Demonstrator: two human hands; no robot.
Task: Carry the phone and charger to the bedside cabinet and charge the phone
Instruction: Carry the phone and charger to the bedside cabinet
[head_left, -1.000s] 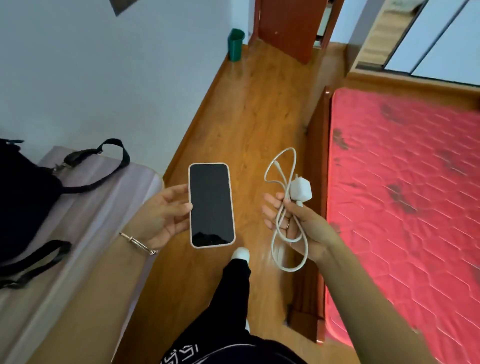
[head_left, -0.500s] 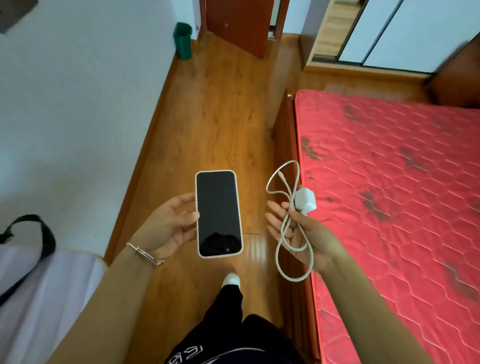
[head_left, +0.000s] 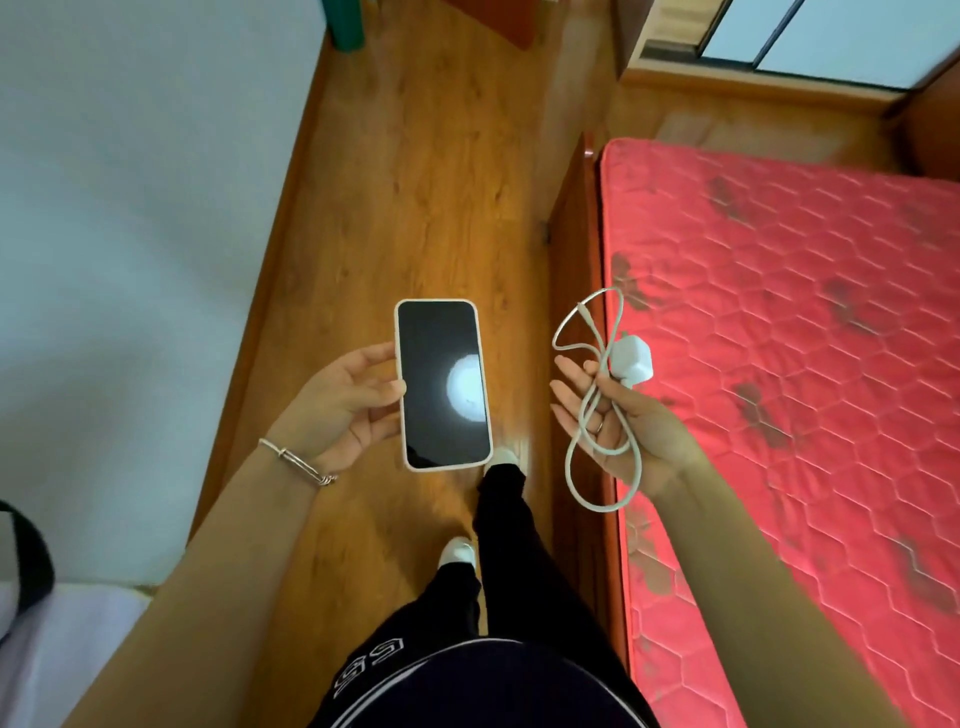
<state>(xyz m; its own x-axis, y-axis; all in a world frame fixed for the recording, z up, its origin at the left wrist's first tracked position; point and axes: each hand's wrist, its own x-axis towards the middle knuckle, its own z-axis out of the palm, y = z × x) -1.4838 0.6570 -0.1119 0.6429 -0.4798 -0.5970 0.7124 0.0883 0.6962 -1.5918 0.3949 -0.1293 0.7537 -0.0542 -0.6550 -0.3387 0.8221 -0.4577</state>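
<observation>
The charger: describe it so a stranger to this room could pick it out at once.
Start at the red mattress on the right and come to its near left edge, where the right hand is held out beside the bed frame. The charger is the white plug block pinched there, its white cable hanging in loops. The phone in the left hand is flat and dark-screened.

A dark-screened phone (head_left: 443, 384) in a pale case, screen up with a round glare, is held above the wooden floor; beside it, a white charger (head_left: 629, 359) trails its looped cable.
</observation>
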